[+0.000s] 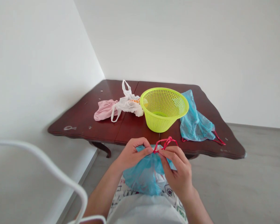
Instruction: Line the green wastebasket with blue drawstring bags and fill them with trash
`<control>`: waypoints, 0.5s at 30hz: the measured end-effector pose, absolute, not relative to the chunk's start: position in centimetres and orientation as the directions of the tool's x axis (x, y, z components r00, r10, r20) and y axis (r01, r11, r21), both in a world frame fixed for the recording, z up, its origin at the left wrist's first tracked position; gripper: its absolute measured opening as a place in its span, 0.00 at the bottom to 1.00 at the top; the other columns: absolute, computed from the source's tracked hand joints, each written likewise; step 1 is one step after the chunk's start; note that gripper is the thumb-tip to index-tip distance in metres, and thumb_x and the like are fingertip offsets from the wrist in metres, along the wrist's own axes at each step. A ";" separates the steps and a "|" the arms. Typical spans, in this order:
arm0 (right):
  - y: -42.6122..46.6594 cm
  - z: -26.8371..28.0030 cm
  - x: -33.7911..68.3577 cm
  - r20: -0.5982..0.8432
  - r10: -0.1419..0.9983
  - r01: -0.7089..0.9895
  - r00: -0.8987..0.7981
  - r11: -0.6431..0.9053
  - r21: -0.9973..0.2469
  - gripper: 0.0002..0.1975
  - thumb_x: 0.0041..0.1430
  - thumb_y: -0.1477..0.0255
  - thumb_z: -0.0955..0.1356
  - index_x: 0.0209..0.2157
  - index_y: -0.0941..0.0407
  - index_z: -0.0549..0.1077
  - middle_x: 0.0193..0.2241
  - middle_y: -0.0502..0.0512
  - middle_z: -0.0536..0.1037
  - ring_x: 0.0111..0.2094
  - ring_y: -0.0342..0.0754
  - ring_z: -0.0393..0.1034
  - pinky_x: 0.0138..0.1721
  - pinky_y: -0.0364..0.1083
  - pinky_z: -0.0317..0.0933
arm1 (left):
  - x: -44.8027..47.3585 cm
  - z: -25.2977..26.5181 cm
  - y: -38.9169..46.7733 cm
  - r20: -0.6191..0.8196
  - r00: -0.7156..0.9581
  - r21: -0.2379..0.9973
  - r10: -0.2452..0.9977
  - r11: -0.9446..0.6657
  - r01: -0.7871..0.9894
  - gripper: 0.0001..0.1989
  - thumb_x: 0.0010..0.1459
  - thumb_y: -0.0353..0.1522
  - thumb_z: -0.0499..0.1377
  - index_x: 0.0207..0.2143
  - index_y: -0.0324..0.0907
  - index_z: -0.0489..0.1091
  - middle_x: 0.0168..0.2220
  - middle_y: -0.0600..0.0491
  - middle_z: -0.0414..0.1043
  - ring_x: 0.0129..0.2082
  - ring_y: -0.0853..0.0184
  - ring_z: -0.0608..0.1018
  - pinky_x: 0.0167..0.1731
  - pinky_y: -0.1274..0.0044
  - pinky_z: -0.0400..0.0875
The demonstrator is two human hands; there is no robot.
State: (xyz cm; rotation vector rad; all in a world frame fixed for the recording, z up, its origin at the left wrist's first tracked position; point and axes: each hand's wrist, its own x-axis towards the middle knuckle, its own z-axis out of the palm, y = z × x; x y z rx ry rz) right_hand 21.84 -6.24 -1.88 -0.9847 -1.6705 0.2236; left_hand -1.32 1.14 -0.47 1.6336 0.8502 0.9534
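Held near, over the lap and just short of the desk [130, 127] – a blue drawstring bag [146, 174], gathered at its mouth. Left hand [132, 154] pinching the bunched plastic by the neck, right hand [177, 171] pinching the red drawstring [165, 142] where it loops out; both grips tight and fingertip-fine, seemingly to work the cord at the knot. Farther off on the desk: a lime-green basket [164, 109] upright in the middle, a second blue bag [194, 121] lying flat just right of it, a white bag [128, 104] and a pink bag [105, 109] slumped to the left. No brand, label or readable writing anywhere – only a pattern on the clothing below.
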 end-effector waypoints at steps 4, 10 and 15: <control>-6.4 -3.1 21.0 0.601 0.791 0.428 0.116 0.506 -0.748 0.13 0.76 0.74 0.78 0.58 0.48 0.84 0.51 0.57 0.92 0.50 0.56 0.88 0.53 0.55 0.80 | -0.4 -0.4 1.0 0.179 0.392 0.976 0.902 -0.212 0.043 0.25 0.80 0.53 0.68 0.40 0.41 0.80 0.33 0.51 0.83 0.32 0.65 0.79 0.35 0.75 0.69; -6.1 -3.7 20.0 0.414 0.910 0.318 0.004 0.392 -0.863 0.09 0.80 0.66 0.76 0.40 0.51 0.82 0.33 0.50 0.85 0.32 0.47 0.78 0.37 0.45 0.71 | 0.5 -0.9 0.6 0.167 0.399 0.986 0.902 -0.163 -0.045 0.23 0.85 0.53 0.61 0.44 0.44 0.71 0.30 0.55 0.78 0.29 0.68 0.76 0.34 0.76 0.68; -5.6 -2.5 20.9 0.396 0.888 0.342 -0.232 0.456 -0.822 0.06 0.75 0.65 0.80 0.49 0.50 0.85 0.30 0.47 0.80 0.30 0.46 0.73 0.34 0.45 0.66 | 0.8 -0.9 0.8 0.202 0.301 0.952 0.932 -0.114 -0.285 0.20 0.87 0.51 0.60 0.45 0.46 0.67 0.23 0.60 0.74 0.23 0.69 0.73 0.29 0.78 0.66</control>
